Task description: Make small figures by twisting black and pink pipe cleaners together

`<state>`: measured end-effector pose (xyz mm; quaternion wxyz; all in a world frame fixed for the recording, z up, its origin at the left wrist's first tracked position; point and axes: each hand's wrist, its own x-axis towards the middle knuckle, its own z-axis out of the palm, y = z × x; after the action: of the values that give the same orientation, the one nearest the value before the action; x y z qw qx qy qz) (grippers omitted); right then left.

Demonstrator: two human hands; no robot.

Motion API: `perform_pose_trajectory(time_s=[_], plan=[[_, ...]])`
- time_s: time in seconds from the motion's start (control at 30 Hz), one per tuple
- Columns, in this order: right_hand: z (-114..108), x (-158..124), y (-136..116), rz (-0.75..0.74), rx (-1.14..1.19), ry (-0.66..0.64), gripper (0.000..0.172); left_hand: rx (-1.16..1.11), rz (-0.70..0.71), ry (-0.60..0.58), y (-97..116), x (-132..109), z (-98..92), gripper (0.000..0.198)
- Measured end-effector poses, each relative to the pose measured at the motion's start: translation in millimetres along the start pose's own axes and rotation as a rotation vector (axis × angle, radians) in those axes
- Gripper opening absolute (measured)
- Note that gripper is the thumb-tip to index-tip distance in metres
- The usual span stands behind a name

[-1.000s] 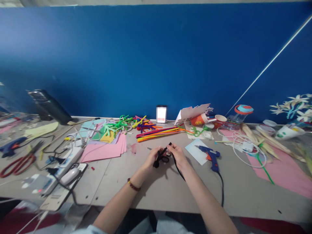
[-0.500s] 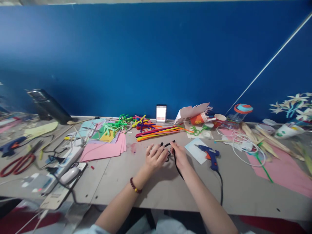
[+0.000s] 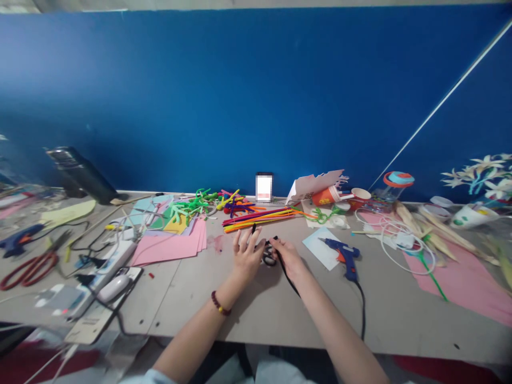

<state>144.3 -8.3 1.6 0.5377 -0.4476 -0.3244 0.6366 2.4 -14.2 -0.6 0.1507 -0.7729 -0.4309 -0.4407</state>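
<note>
Between my hands, above the middle of the table, is a black pipe cleaner (image 3: 288,273) whose free length trails down beside my right wrist. Dark curled loops (image 3: 269,257) show just below my fingertips; whether they belong to the same piece I cannot tell. My right hand (image 3: 288,257) pinches the pipe cleaner between thumb and fingers. Thumb and index finger of my left hand (image 3: 246,258) close on its other part, while the remaining fingers are raised and apart. A short black tip pokes up past those left fingers.
Coloured pipe cleaners (image 3: 260,218) lie beyond my hands. To the right are a blue glue gun (image 3: 346,256) with its cord and a light blue sheet (image 3: 320,248). Pink paper (image 3: 172,250), scissors (image 3: 34,269) and a power strip (image 3: 102,277) occupy the left. A phone (image 3: 264,186) stands against the blue panel.
My left hand has shifted slightly left, its fingers lifting and spreading. My right hand has come a little lower and left, and the dark loops show more clearly.
</note>
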Motion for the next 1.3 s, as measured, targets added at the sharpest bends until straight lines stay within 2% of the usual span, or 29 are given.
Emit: perform_pose_trajectory(time_s=[0.13,0.23,0.37,0.6,0.67,0.73,0.8,0.87,1.0,1.07,1.2,1.3], plan=[[-1.8,-2.6,-5.8,-0.019,-0.039,-0.139,0.034,-0.01,-0.054,0.001,3.8,3.8,-4.1,0.014],[-3.3,-2.1,-6.3,-0.059,-0.065,-0.17,0.031,-0.115,-0.138,-0.043,5.0,8.2,-8.1,0.015],[-4.7,-0.9,-5.8,-0.119,-0.103,-0.143,0.027,-0.478,-0.296,-0.148,4.2,12.9,-9.5,0.025],[-4.2,-3.1,-8.7,-0.138,-0.097,-0.236,0.023,-1.254,-0.743,-0.336,2.9,12.5,0.2,0.038],[-3.9,-3.4,-8.4,-0.143,-0.111,-0.222,0.023,-1.386,-0.818,-0.357,1.8,10.5,4.3,0.039],[-3.7,-3.6,-8.0,-0.134,-0.119,-0.215,0.024,-1.422,-0.832,-0.368,0.6,8.3,7.4,0.038],[-3.8,-3.6,-7.8,-0.13,-0.122,-0.204,0.025,-1.348,-0.787,-0.364,0.4,6.4,8.5,0.037],[-4.2,-2.9,-7.5,-0.143,-0.121,-0.171,0.025,-1.141,-0.698,-0.311,2.0,5.6,7.5,0.035],[-4.9,0.0,-4.7,-0.184,-0.129,-0.06,0.028,-0.531,-0.49,-0.061,7.0,7.8,1.2,0.015],[-4.3,1.3,-2.2,-0.173,-0.12,-0.009,0.03,-0.313,-0.368,0.006,7.7,9.3,-2.3,0.009],[-0.9,1.5,1.8,-0.124,-0.082,0.019,0.032,-0.076,-0.129,0.046,3.8,10.5,-5.1,0.007],[1.3,0.9,2.1,-0.097,-0.056,0.0,0.032,-0.029,-0.036,0.034,1.0,10.7,-4.6,0.003]])
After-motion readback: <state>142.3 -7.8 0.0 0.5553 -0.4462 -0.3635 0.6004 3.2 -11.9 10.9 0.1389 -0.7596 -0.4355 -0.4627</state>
